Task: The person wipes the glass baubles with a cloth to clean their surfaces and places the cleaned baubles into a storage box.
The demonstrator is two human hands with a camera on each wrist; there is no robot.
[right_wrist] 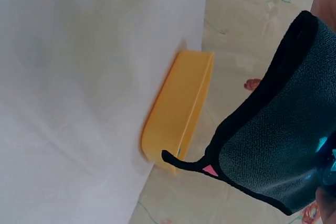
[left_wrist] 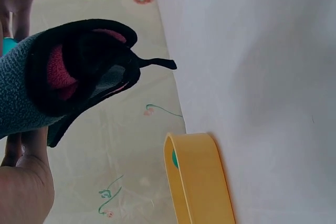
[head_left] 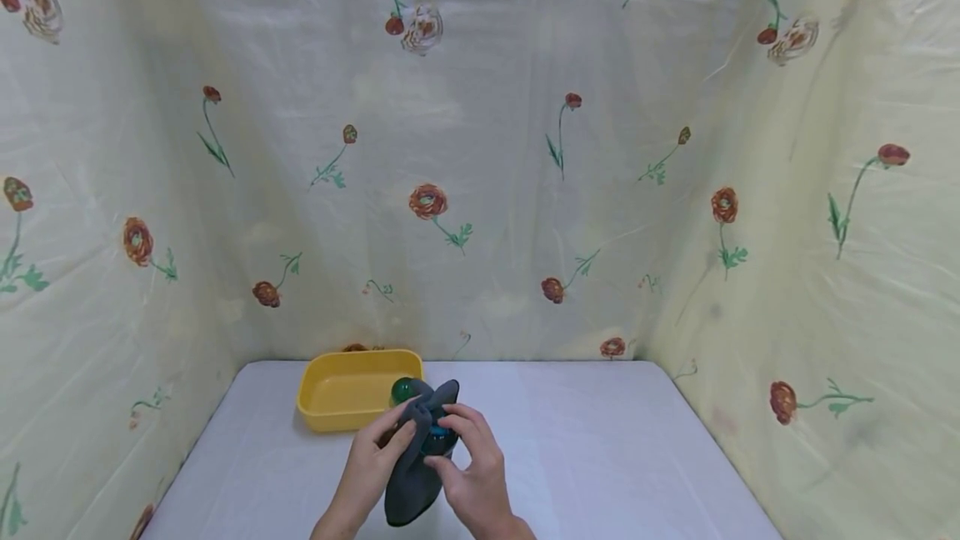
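Observation:
In the head view, a dark grey cloth [head_left: 412, 490] with black edging hangs folded between both hands, above the table. My left hand [head_left: 367, 461] grips its left side, thumb in front. My right hand [head_left: 476, 473] pinches a shiny blue ball [head_left: 437, 438] that lies against the cloth. Fingers cover part of that ball. The left wrist view shows the cloth [left_wrist: 16, 87] curled over, with a pink inner face and a thin black loop. Seen from the right wrist, the cloth [right_wrist: 278, 150] spreads flat beside the blue ball [right_wrist: 328, 174].
A yellow tray [head_left: 360, 422] stands at the table's back left, just beyond the hands. Inside its right end is a shiny green ball [head_left: 402, 391]. Flowered curtains [head_left: 480, 148] enclose the white table [head_left: 600, 457] at the back and both sides.

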